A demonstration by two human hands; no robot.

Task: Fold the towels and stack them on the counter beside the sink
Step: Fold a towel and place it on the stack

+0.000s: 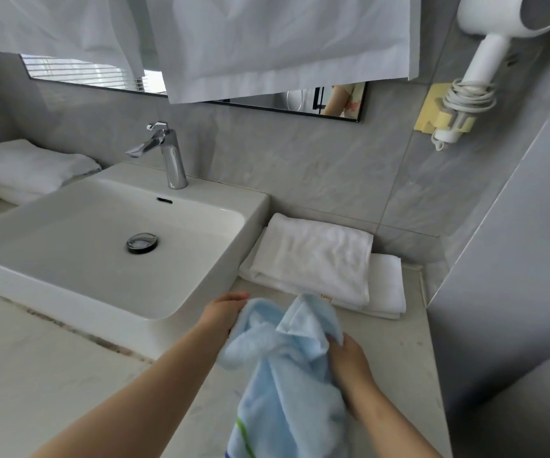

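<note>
A light blue towel (283, 368) with a green and a dark stripe near its lower end hangs bunched between my hands over the counter (409, 358). My left hand (224, 312) grips its upper left edge. My right hand (349, 361) grips the right side, fingers curled into the cloth. Just beyond, a stack of folded white towels (320, 262) lies on the counter right of the white sink (101, 246).
A chrome tap (168, 157) stands behind the basin. More folded white towels (25, 166) lie left of the sink. White cloths (267, 38) hang over the mirror. A hair dryer (485, 54) hangs on the wall at the right, by a grey side wall (515, 259).
</note>
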